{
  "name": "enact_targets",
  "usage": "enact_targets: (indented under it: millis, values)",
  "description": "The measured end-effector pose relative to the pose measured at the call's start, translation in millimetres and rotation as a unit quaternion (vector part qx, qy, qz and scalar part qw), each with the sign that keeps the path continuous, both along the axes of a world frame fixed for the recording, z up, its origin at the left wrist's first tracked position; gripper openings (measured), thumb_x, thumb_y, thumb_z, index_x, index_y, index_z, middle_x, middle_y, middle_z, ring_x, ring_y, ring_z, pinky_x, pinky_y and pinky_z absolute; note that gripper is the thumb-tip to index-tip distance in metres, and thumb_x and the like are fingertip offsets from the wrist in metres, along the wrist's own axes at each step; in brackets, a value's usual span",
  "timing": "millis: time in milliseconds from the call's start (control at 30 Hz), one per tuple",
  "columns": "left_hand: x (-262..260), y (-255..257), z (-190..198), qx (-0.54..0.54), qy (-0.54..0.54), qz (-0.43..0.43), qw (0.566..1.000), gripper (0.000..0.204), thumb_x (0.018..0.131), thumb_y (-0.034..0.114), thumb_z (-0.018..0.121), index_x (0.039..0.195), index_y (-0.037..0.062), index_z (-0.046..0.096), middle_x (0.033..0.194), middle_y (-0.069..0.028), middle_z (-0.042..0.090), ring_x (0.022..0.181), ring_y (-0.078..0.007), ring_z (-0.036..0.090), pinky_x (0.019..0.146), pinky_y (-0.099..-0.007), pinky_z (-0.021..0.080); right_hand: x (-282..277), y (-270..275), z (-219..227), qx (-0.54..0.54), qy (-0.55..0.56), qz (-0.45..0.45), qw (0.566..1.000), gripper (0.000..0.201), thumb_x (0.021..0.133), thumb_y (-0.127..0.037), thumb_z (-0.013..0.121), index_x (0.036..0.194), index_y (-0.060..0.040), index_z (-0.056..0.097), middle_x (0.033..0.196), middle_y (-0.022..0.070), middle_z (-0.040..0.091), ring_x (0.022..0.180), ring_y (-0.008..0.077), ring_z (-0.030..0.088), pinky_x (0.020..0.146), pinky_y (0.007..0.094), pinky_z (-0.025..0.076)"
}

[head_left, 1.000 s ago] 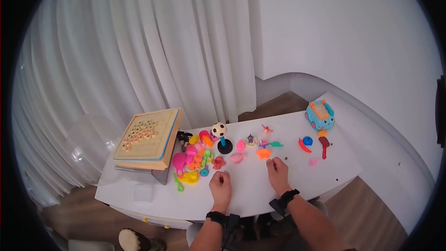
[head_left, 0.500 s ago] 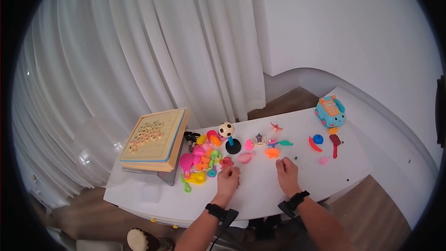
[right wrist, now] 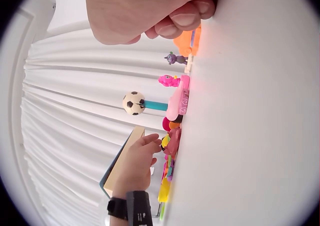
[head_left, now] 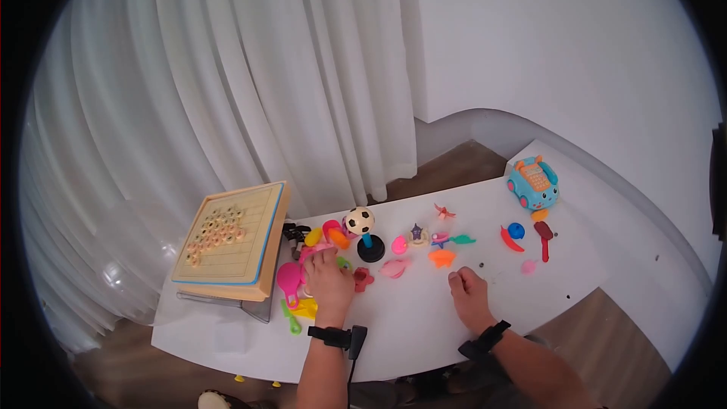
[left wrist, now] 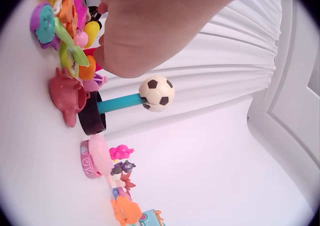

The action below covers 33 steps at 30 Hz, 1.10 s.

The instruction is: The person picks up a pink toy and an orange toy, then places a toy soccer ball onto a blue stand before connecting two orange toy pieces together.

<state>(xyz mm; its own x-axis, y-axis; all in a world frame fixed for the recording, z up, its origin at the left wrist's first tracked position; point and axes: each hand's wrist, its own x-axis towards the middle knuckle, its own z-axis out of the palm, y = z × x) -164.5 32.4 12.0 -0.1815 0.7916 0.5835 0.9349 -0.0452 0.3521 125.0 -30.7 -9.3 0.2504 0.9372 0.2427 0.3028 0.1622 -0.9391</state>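
My left hand (head_left: 329, 288) reaches over the pile of colourful plastic toys, its fingers extended among them; whether they touch a toy is hidden. Nearby are a pink scoop (head_left: 289, 276), a yellow piece (head_left: 305, 308) and a dark red toy (head_left: 363, 279). In the right wrist view, the left hand (right wrist: 136, 162) has spread fingers close to the pile. My right hand (head_left: 471, 301) rests on the white table, fingers loosely curled with nothing in them, in front of an orange toy (head_left: 442, 258). The left wrist view shows a green toy (left wrist: 73, 56) below the left hand (left wrist: 150, 28).
A football (head_left: 360, 220) tops a stand with a black base (head_left: 371, 248) behind the pile. A tilted board box (head_left: 231, 238) with round pieces stands left. Small figures lie mid-table (head_left: 409, 318). At right are a blue toy phone (head_left: 533, 183) and a red brush-like toy (head_left: 544, 238).
My left hand has moved left and forward from the table's front to over the toy pile, and its fingers have straightened. My right hand stays near its place. The head view has shifted.
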Motion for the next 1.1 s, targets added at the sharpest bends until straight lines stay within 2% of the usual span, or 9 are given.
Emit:
enact_targets:
  millis: [133,200,333,400,500,800,867,1000,1100]
  values:
    - [-16.0,-3.6,-19.1,0.004,0.010,0.004,1.000,0.044,0.077,0.008,0.071,0.121,0.0061,0.064,0.123,-0.0155,0.065,0.122,-0.0392,0.056,0.103,-0.0526,0.044,-1.7,-0.3,0.9,-0.015,0.007,0.002,1.000,0.034,0.105,-0.021,0.064,0.080,-0.0005,0.053,0.059,0.0020,0.047,0.057,0.0077,0.039,0.052,0.0320,0.035]
    - [-23.3,-11.2,-19.1,-0.042,0.002,0.018,0.999,0.044,0.077,0.012,0.072,0.119,0.0058,0.063,0.122,-0.0161,0.065,0.120,-0.0388,0.056,0.100,-0.0505,0.044,-1.0,-1.8,1.5,-0.030,0.014,0.006,0.999,0.034,0.105,-0.021,0.064,0.080,-0.0009,0.054,0.059,0.0005,0.046,0.058,0.0067,0.039,0.052,0.0312,0.035]
    - [-25.9,-12.9,-12.2,-0.041,0.019,0.029,0.999,0.043,0.077,0.015,0.072,0.118,0.0054,0.062,0.121,-0.0160,0.065,0.118,-0.0386,0.057,0.095,-0.0497,0.045,-0.9,-1.6,3.2,-0.031,0.025,0.015,0.999,0.033,0.106,-0.020,0.062,0.080,-0.0019,0.053,0.060,-0.0019,0.046,0.059,0.0049,0.039,0.052,0.0295,0.035]
    - [-28.0,-11.4,-11.9,-0.029,0.058,0.078,0.995,0.039,0.080,0.017,0.074,0.115,0.0052,0.063,0.119,-0.0160,0.065,0.115,-0.0381,0.059,0.093,-0.0501,0.045,-0.5,-1.9,3.7,-0.042,0.024,0.017,0.999,0.033,0.106,-0.020,0.062,0.080,-0.0020,0.053,0.061,-0.0021,0.047,0.059,0.0048,0.039,0.052,0.0291,0.035]
    - [-34.2,-11.2,-15.3,-0.027,0.072,0.104,0.992,0.036,0.082,0.020,0.076,0.113,0.0049,0.064,0.118,-0.0158,0.065,0.113,-0.0372,0.060,0.092,-0.0505,0.046,-1.8,-1.3,1.9,-0.047,0.042,0.015,0.998,0.034,0.107,-0.020,0.062,0.080,-0.0025,0.053,0.062,-0.0024,0.047,0.060,0.0044,0.039,0.052,0.0289,0.035]
    - [-33.2,-24.6,-1.6,-0.111,0.072,0.091,0.987,0.043,0.080,0.030,0.085,0.111,0.0061,0.067,0.122,-0.0133,0.062,0.115,-0.0350,0.061,0.093,-0.0487,0.049,-0.1,-4.3,6.5,-0.059,0.059,0.020,0.996,0.034,0.107,-0.022,0.062,0.081,-0.0028,0.052,0.065,-0.0023,0.047,0.063,0.0047,0.039,0.055,0.0283,0.036]
    - [-33.6,-22.9,-4.2,-0.119,0.066,0.093,0.986,0.044,0.079,0.030,0.086,0.110,0.0064,0.067,0.122,-0.0132,0.061,0.116,-0.0348,0.061,0.093,-0.0483,0.049,2.6,-3.9,3.1,-0.050,0.026,0.041,0.998,0.030,0.110,-0.023,0.057,0.086,-0.0062,0.053,0.070,-0.0036,0.050,0.061,0.0042,0.043,0.054,0.0239,0.036]
    - [-32.4,-22.0,-3.5,-0.121,0.061,0.102,0.986,0.039,0.080,0.027,0.084,0.109,0.0067,0.068,0.119,-0.0136,0.063,0.113,-0.0347,0.063,0.091,-0.0480,0.049,2.7,-3.2,2.4,-0.054,0.032,0.043,0.997,0.029,0.110,-0.023,0.057,0.086,-0.0064,0.053,0.070,-0.0037,0.049,0.062,0.0040,0.043,0.055,0.0238,0.036]
    - [-33.7,-15.4,-9.3,-0.102,0.043,0.115,0.987,0.033,0.081,0.022,0.080,0.107,0.0059,0.068,0.114,-0.0142,0.064,0.109,-0.0352,0.065,0.089,-0.0483,0.049,-0.8,-2.7,3.2,-0.061,0.073,0.024,0.995,0.034,0.107,-0.021,0.062,0.081,-0.0021,0.052,0.064,-0.0031,0.045,0.063,0.0042,0.037,0.054,0.0276,0.034]
